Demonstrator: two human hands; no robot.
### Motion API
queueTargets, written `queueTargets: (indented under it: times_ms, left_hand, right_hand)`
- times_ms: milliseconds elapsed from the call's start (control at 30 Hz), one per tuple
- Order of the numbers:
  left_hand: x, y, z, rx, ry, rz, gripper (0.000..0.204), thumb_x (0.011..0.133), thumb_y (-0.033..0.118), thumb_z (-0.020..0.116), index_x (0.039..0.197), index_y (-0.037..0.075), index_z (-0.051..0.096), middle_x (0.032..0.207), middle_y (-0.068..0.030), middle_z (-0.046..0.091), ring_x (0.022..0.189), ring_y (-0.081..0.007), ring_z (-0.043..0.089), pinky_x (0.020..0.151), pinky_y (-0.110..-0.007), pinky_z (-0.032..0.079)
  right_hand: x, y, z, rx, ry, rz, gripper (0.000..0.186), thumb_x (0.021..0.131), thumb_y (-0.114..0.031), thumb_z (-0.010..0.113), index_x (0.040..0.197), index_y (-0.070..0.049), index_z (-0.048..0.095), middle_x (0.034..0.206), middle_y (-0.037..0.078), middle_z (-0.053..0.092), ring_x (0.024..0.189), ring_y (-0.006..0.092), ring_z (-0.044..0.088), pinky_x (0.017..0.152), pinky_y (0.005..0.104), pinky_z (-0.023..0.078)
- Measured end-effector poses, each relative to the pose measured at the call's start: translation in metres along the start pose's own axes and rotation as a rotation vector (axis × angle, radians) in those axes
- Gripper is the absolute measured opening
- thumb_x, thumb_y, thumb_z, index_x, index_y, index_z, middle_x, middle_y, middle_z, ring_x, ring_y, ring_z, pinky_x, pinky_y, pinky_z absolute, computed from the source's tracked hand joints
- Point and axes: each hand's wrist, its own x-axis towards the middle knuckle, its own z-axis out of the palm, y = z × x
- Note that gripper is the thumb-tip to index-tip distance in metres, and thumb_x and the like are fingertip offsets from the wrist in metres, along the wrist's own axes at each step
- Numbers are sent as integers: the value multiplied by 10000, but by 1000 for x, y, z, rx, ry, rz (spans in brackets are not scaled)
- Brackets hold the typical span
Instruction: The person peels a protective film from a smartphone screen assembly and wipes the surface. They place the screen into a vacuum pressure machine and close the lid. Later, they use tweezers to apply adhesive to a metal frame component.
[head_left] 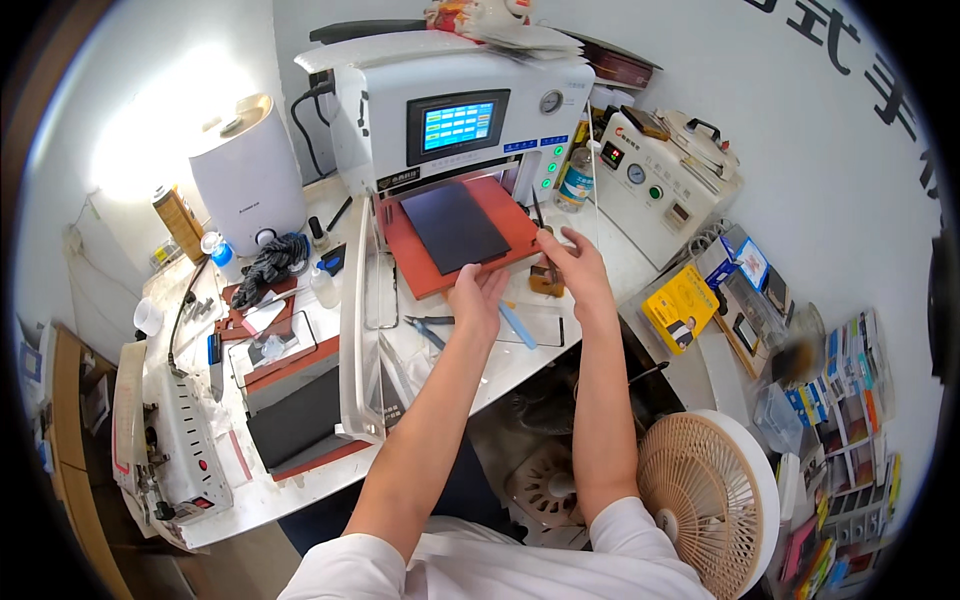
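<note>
A flat black sheet [455, 228], like a thin screen panel, lies on a red-topped tray [416, 277] that juts from the opening of a white machine [370, 120]. At the tray's front edge is my left hand [476, 300], its thumb up by the sheet's near corner and its fingers at the edge. My right hand [577, 268] grips the tray's right front corner, thumb at the rim; the undersides of its fingers are partly hidden. Below the tray lie dark-handled pliers [428, 331] and a light blue strip [517, 326]. A small amber block [545, 281] sits between my hands.
A clear-sided cover [362, 330] stands left of the tray. Farther left are a white humidifier [245, 180], dark gloves [272, 270] and black sheets [300, 420]. A second white machine [660, 180] is at right, above a yellow box [683, 308]. A fan [700, 500] stands by my right arm.
</note>
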Motion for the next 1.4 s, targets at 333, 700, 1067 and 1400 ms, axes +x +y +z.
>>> queueTargets:
  times_ms: [333, 700, 1067, 1400]
  left_hand:
    - [-7, 1, -14, -133, -106, -63, 268, 997, 172, 488, 1168, -34, 490, 1178, -195, 586, 1195, -324, 569, 1125, -444, 433]
    - [-7, 5, -14, -187, -110, -124, 212, 991, 209, 500, 1099, 27, 517, 1110, -130, 602, 1118, -256, 591, 1047, -406, 466]
    - [-5, 3, -20, -107, -174, -154, 297, 1018, 260, 416, 1175, 59, 567, 1157, -69, 646, 1077, -189, 612, 967, -360, 468]
    - [-15, 10, -10, -150, -222, -190, 332, 1037, 309, 398, 1195, 81, 580, 1080, -50, 653, 1015, -185, 621, 924, -343, 479]
  right_hand:
    - [33, -5, 56, -1058, 202, -271, 947, 696, -547, 802, 1386, 16, 478, 1154, 198, 661, 1043, 339, 666, 821, 432, 549]
    - [51, -2, 115, -1173, 204, -398, 884, 695, -558, 814, 1319, -9, 512, 1109, 179, 661, 1026, 334, 665, 810, 421, 563]
    - [56, 4, 146, -1205, 109, -405, 950, 723, -644, 746, 1392, -18, 497, 1143, 174, 669, 1067, 310, 656, 789, 417, 568]
    - [48, 11, 152, -1242, 131, -536, 876, 767, -633, 724, 1333, 11, 542, 1038, 158, 679, 978, 300, 668, 734, 411, 570]
